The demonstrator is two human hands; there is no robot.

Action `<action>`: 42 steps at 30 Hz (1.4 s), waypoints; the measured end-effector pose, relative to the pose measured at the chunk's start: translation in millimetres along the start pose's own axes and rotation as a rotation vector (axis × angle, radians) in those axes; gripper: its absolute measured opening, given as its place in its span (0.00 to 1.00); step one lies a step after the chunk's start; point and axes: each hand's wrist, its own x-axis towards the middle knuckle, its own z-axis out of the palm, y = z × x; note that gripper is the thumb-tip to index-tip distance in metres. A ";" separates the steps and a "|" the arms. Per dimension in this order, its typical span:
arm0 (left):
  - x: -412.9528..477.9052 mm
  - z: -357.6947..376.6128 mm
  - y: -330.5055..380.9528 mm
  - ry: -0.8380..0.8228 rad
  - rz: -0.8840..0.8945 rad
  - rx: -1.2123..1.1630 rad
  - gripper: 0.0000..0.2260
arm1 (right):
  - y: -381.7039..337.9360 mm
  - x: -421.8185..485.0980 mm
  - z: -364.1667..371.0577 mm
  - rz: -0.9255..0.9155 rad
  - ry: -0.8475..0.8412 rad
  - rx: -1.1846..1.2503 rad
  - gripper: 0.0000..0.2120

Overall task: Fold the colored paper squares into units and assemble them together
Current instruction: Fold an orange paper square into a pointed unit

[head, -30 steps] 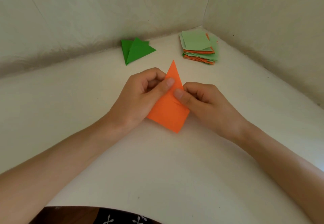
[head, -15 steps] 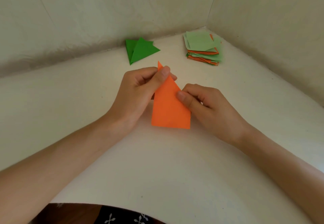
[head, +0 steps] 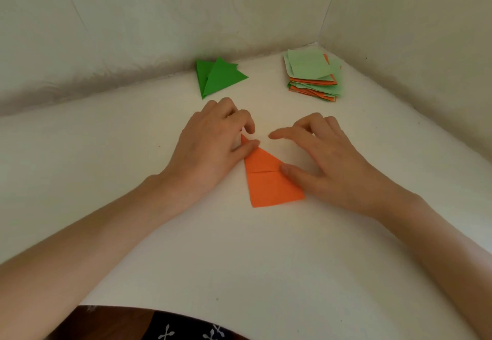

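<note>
Orange paper: folded into narrow triangle, lying flat, apex pointing away, flap edge crossing middle. Green folded triangles: overlapping, farther back. Paper stack: light-green and orange squares, far right.

The left grip covered the upper left edge of the orange paper, so only its tip showed between thumb and fingers, and most of the fingertips were tucked out of sight. The thumb of the right grip hid part of the paper's right edge, and its forefinger was blurred. Both forearms ran off the frame's sides. Among the green units the front one overlapped the rest, so their number could not be told. The sheets in the stack could not be counted either. Dark patterned cloth was cut off at the bottom edge.
</note>
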 end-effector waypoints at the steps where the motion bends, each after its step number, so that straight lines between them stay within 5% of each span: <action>1: 0.2 0.0 -0.2 -0.005 0.047 0.027 0.06 | -0.4 -0.2 1.4 -0.038 -0.012 -0.018 0.23; 12: -21.2 -12.2 4.2 -0.136 0.299 0.404 0.20 | 8.3 -16.1 -1.0 -0.197 0.023 -0.112 0.20; 34: -33.8 -14.8 -10.7 -0.178 0.286 0.041 0.16 | 8.3 -4.7 3.8 -0.396 -0.023 0.185 0.13; 42: -32.4 -22.9 -23.2 -0.282 0.322 -0.182 0.18 | -13.2 1.0 25.7 -0.146 0.069 0.223 0.12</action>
